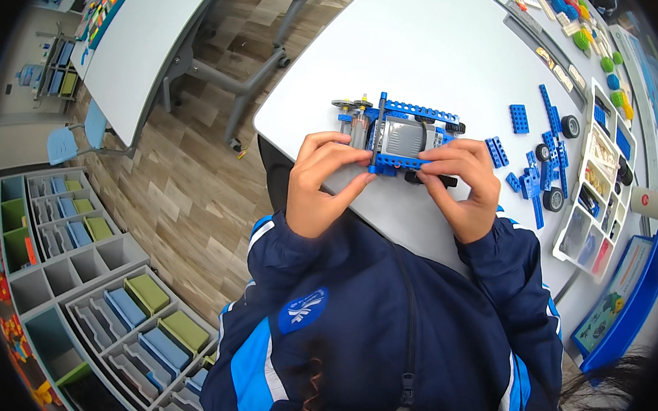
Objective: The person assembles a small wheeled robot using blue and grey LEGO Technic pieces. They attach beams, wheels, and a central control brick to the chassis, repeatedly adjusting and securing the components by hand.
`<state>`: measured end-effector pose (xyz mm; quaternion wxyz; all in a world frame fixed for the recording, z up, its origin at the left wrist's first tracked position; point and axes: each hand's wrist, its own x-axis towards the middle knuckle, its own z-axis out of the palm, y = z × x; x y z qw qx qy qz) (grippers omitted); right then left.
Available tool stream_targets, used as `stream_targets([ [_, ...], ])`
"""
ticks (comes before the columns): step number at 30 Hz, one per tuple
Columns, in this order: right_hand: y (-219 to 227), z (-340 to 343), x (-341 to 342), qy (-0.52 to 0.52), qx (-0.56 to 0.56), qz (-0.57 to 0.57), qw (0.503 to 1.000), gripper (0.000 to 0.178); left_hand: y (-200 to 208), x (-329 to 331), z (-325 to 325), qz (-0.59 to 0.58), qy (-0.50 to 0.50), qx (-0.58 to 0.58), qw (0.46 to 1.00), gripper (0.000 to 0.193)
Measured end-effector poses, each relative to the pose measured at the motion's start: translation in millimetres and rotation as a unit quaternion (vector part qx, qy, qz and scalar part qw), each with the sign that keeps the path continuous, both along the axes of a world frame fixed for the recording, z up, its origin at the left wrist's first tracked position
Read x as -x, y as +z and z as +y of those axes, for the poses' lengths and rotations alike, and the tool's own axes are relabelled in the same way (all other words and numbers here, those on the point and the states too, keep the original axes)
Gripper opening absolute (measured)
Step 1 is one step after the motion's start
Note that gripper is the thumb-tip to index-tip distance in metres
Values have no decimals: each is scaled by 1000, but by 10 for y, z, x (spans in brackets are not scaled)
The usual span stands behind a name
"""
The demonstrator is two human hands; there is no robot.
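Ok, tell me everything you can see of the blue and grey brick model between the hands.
The brick model looks like plastic: blue perforated beams frame a grey box with a ribbed panel. Toothed gears and see-through parts sit at its left end, dark round pieces toward its right. It is roughly level over the white table, near its edge; whether it rests on the surface is unclear. The left hand pinches its near left corner, the right hand its near side.
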<state>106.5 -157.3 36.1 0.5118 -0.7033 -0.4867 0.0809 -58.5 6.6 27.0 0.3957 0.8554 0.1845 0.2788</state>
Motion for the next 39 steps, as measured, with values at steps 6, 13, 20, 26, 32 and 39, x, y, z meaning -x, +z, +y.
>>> stream_targets([
  [6,-25,18,8,10,-2,16,1000,18,8,-18,5,11,-12,4,1000,39],
  [13,-16,-19,-25,7,31,79,996,18,-89,-27,8,1,-30,-1,1000,36],
  [20,-33,-30,-43,13,38,69,997,18,-87,-40,-15,-2,-36,6,999,33],
  [26,-34,-29,-35,11,38,70,997,19,-111,-64,-7,-20,-32,-10,999,32],
  [32,-23,-37,-27,17,38,53,998,19,-154,-68,-6,-35,-34,-21,999,31],
  [39,23,-49,-52,36,23,-8,999,19,-192,-74,-6,-40,-36,-20,998,31],
])
